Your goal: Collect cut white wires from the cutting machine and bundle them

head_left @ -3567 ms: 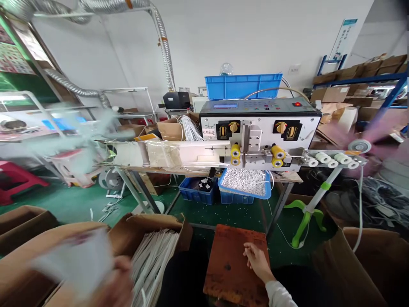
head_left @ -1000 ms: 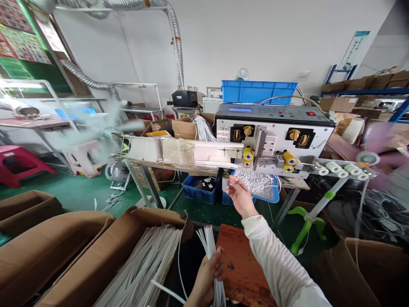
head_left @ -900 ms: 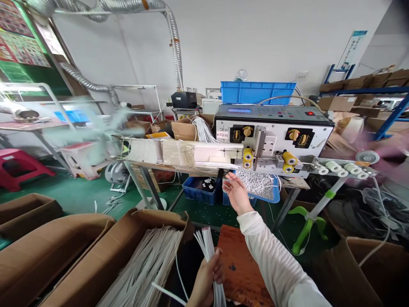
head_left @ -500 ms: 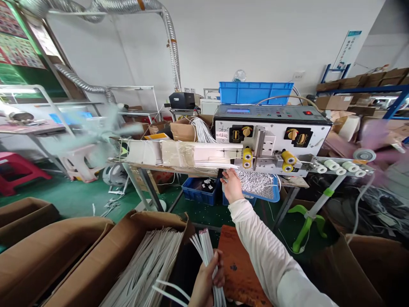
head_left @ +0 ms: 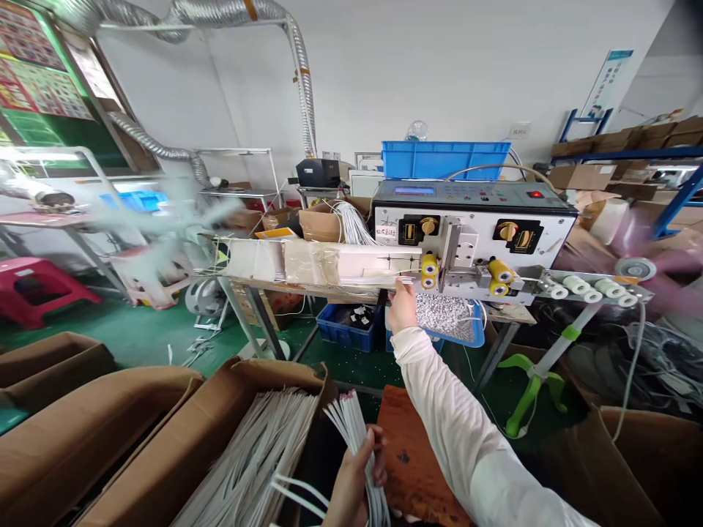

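Observation:
My left hand [head_left: 356, 476] is closed around a bundle of white wires [head_left: 350, 421], held low in front of me with the cut ends pointing up. My right hand [head_left: 403, 306] reaches forward to the trough [head_left: 351, 258] at the outlet of a wire-cutting machine [head_left: 411, 234]. Its fingers are closed on the ends of several white wires [head_left: 378, 279] lying along the trough's front edge, just left of the yellow rollers [head_left: 429, 271]. The fingertips are partly hidden.
Beside my left hand stands a cardboard box [head_left: 214, 417] filled with white wires. A blue bin [head_left: 472, 333] of small white scraps sits under the machine. To the right are a green-legged roller stand [head_left: 527, 395] and a spinning fan [head_left: 651, 256].
My right hand has closed its fingers on the wire ends at the trough. My left hand still holds its bundle. The view has shifted slightly.

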Tool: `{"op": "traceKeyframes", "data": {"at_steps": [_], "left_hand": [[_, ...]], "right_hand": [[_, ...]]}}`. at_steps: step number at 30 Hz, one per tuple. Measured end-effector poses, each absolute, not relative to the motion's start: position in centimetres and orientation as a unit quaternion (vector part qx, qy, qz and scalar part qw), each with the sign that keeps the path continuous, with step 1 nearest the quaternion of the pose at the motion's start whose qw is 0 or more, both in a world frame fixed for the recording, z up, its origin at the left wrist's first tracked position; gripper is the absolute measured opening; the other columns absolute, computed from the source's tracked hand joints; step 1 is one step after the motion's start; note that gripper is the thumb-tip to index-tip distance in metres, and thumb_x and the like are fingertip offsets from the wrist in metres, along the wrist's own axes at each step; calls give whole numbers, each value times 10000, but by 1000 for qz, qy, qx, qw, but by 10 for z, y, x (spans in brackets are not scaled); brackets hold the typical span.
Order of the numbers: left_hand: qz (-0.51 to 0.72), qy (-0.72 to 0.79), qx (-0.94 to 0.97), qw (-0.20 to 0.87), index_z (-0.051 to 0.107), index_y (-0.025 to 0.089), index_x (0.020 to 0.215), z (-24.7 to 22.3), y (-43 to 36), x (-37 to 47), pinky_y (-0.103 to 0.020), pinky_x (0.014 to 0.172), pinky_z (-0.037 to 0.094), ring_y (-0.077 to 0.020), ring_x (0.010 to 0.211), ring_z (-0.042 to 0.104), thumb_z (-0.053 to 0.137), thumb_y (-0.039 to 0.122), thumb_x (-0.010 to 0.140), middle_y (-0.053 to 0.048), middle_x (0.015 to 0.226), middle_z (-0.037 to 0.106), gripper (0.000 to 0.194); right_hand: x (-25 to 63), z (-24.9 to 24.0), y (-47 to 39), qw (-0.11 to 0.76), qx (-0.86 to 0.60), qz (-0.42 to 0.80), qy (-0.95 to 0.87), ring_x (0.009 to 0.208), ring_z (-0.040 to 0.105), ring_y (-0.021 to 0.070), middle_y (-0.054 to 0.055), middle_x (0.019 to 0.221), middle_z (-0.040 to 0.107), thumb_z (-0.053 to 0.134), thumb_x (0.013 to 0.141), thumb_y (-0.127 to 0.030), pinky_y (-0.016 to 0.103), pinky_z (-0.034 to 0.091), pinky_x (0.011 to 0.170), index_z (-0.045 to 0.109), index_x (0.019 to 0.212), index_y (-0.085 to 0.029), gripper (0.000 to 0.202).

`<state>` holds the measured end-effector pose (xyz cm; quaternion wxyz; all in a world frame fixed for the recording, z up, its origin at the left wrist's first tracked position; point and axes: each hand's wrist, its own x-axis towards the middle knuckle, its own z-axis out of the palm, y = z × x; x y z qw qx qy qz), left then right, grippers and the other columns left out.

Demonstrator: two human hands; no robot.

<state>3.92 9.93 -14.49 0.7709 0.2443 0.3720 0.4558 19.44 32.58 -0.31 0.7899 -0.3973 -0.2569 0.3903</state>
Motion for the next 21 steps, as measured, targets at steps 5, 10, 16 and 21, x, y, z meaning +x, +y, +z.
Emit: {"op": "traceKeyframes", "data": {"at_steps": [5,10,16,21], "left_hand": [[456,365,241,775,584,175,926,-145,98,37,-193,436,195,-37,489,344,855,594,636,16,763,534,576],[457,344,255,780,573,184,954,-131,101,27,-196,435,216,-37,446,311,823,580,699,51,648,494,533],[467,320,278,776,581,167,896,-107,120,10,-192,433,258,-41,430,339,814,504,748,52,598,500,435],[426,320,297,793,572,146,779,-103,128,34,-212,443,374,-93,453,478,830,526,706,18,575,543,466]], "right_hand": [[188,14,319,794,-422,369,-236,1137,585,172,46,1216,651,577,843,-511,281,489,865,631,1104,-230,387],[190,8,264,801,-378,249,-392,1210,559,195,62,1212,655,566,915,-502,317,475,986,695,1046,-224,334],[220,-5,154,409,-327,427,-738,732,674,156,54,914,745,508,1006,-402,279,548,694,738,972,-184,319],[221,-8,120,259,-284,575,-722,712,714,181,54,834,755,551,965,-485,287,566,633,720,933,-164,364]]}}
